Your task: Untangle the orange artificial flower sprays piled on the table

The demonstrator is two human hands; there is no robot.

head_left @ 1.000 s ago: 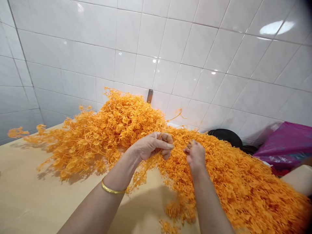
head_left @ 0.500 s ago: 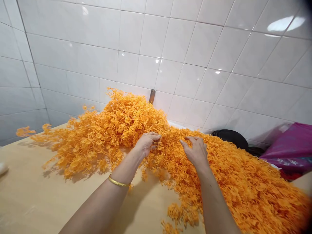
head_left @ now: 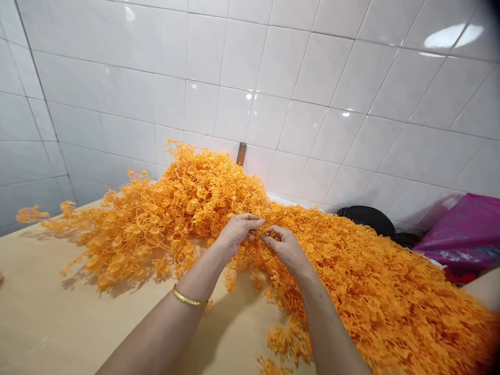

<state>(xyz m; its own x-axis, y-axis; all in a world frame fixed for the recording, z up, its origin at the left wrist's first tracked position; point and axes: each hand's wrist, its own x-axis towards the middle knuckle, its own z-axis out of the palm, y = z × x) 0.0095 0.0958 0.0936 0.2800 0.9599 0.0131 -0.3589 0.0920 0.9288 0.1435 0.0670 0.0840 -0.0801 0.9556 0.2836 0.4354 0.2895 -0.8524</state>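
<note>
My left hand [head_left: 241, 233] is closed in a pinch on a thin orange plastic stem, low in front of the taller heap. Close beside it my right hand [head_left: 287, 249] has its thumb and fingertips drawn together at the same stem; exactly what lies between those fingertips is too small to make out clearly. Branched orange plastic flower sprays [head_left: 152, 224] are heaped to the left and behind the hands. A wide pile of small orange plastic blossoms [head_left: 375, 291] spreads to the right, partly hidden by my right forearm.
The pale wooden tabletop [head_left: 78, 323] runs up to a white tiled wall [head_left: 234, 62]. A metal strip [head_left: 241, 154] stands against the tiles behind the heap. At the right back are a round black object [head_left: 367, 219] and a purple bag [head_left: 464, 229].
My right hand has moved left from over the blossom pile to meet my left hand, its fingers closing. My left hand stays nearly in place. The view has shifted slightly.
</note>
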